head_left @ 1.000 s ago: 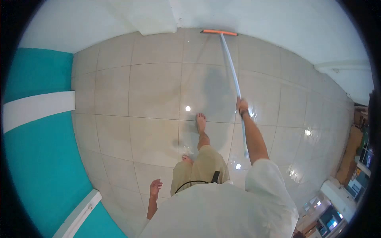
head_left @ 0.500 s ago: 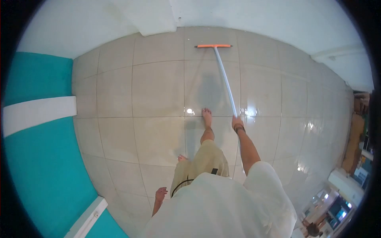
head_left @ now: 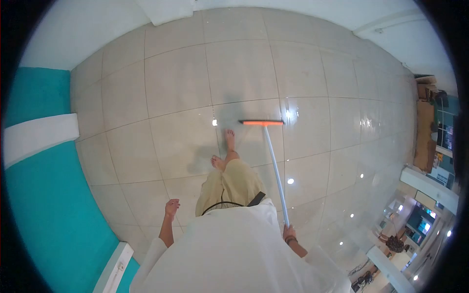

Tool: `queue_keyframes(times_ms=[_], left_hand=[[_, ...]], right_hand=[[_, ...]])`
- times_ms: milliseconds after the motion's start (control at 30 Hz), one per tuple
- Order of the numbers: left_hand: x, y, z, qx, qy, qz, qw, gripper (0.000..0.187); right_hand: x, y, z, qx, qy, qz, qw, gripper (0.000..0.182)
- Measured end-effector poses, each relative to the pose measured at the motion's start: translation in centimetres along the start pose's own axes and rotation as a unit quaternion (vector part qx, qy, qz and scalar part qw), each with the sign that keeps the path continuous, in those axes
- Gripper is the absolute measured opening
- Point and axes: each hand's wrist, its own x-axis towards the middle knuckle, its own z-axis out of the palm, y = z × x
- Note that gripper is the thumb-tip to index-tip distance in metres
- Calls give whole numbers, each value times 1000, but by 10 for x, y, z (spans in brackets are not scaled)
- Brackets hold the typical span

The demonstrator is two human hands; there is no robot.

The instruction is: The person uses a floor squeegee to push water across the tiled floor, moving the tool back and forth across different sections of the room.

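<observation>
A floor squeegee with an orange head (head_left: 263, 123), edged in black, rests on the tiled floor just ahead of my bare feet (head_left: 230, 140). Its long pale handle (head_left: 276, 168) slopes back toward my right side. Around the handle's near part, my right hand (head_left: 288, 232) is closed, with a dark band at the wrist. Out to my left, my left hand (head_left: 172, 207) hangs above the floor with loosely bent fingers, holding nothing.
Glossy beige tiles (head_left: 181, 97) carry wet-looking reflections on the right. A white wall (head_left: 303, 10) bounds the far side, and a teal wall (head_left: 44, 205) with white ledges stands left. Brown cardboard (head_left: 425, 136) lies at the right; cluttered shelves and a person's head (head_left: 394, 243) appear lower right.
The squeegee head has come from near the far wall back close to my feet. My right hand has drawn back to my side with the handle, and my feet are now closer together.
</observation>
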Motion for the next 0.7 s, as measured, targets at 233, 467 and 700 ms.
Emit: queue_keyframes(times_ms=[233, 467, 700], left_hand=[[2, -53, 24, -22, -62, 51, 997, 18], [-4, -85, 48, -71, -27, -38, 996, 18], [-24, -73, 64, -2, -9, 76, 997, 22]], right_hand=[[-91, 88, 23, -25, -44, 74, 996, 44], [-85, 124, 15, 60, 4, 21, 998, 43], [31, -88, -97, 113, 98, -155, 977, 40]])
